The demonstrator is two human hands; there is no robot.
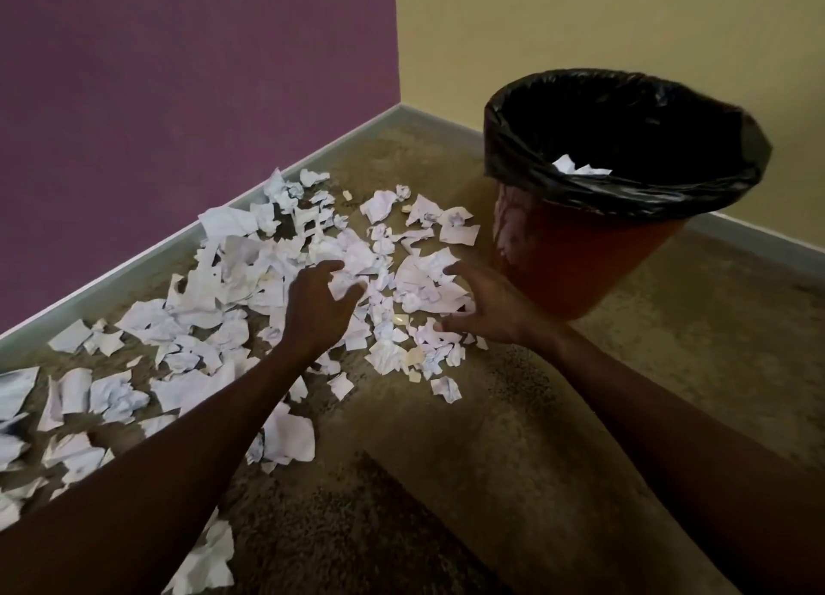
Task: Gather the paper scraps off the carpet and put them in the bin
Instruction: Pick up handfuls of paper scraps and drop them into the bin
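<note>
Paper scraps (250,282), white and crumpled, lie strewn in a broad band across a brownish carpet (513,438), running from the lower left of the view up along the skirting of a purple wall (178,80) toward the room's corner, where a yellow wall (580,22) meets it. Two bare forearms reach forward from the bottom of the view. The left hand (319,302) hovers over the thickest part of the pile, fingers spread and curved like a claw, with nothing held in it. The right hand (482,302) is just beside it, nearer the bin, fingers also spread and loosely curved, its fingertips at the edge of a cluster of scraps; whether they touch the paper is hard to tell. Neither hand holds anything.

A reddish-brown bin (580,259) lined with a black plastic bag (625,192) stands just to the right of the pile, close beside the right hand. A few white scraps are visible inside it, so some paper has already gone in, but most of the mess is on the floor, and the job looks to be at an early stage.

The step in hand appears to be gathering: both hands are set either side of a mound, as if to scoop it. The next move probably calls for bringing the palms together under and around a bundle, squeezing firmly enough that loose bits do not drop, then lifting it over the bin's rim.
</note>
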